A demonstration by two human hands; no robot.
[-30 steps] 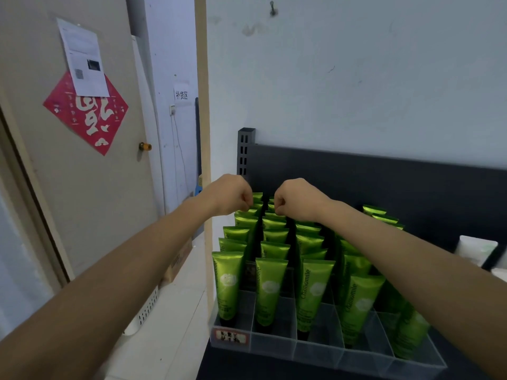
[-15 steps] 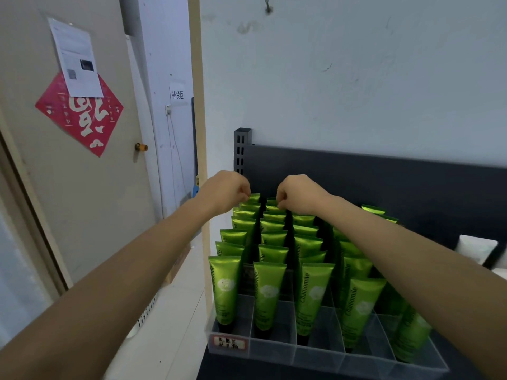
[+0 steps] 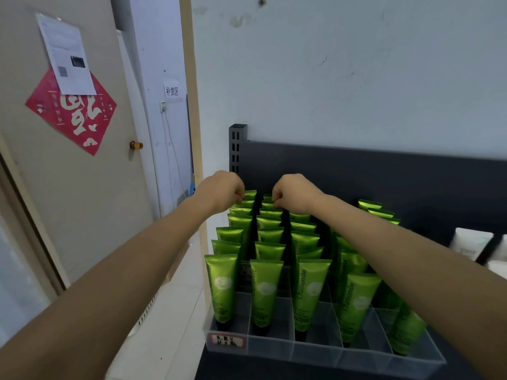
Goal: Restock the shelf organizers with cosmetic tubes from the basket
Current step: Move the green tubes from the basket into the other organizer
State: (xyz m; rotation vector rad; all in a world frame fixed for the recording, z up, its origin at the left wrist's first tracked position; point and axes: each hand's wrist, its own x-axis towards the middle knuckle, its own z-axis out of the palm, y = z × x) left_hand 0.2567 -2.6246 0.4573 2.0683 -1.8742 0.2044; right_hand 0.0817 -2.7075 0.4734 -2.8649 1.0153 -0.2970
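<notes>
A clear divided organizer (image 3: pixel 315 352) stands on the dark shelf and holds rows of upright green "Chamomile" tubes (image 3: pixel 310 292). Both my arms reach over it to the back rows. My left hand (image 3: pixel 222 192) is closed, with its fingertips pinched on the top of a back tube (image 3: pixel 250 193) in the leftmost column. My right hand (image 3: pixel 295 192) is closed the same way on the top of a back tube (image 3: pixel 267 204) in the second column. Both sets of fingertips are partly hidden. No basket is in view.
The black shelf back panel (image 3: pixel 384 174) rises right behind the hands. White tubes (image 3: pixel 472 242) stand to the organizer's right. On the left are a door (image 3: pixel 90 187) with a red paper (image 3: pixel 71 111), and a white perforated object (image 3: pixel 145 316) on the floor.
Both hands stay closed at the back rows, nearly in the same place. The view has shifted slightly.
</notes>
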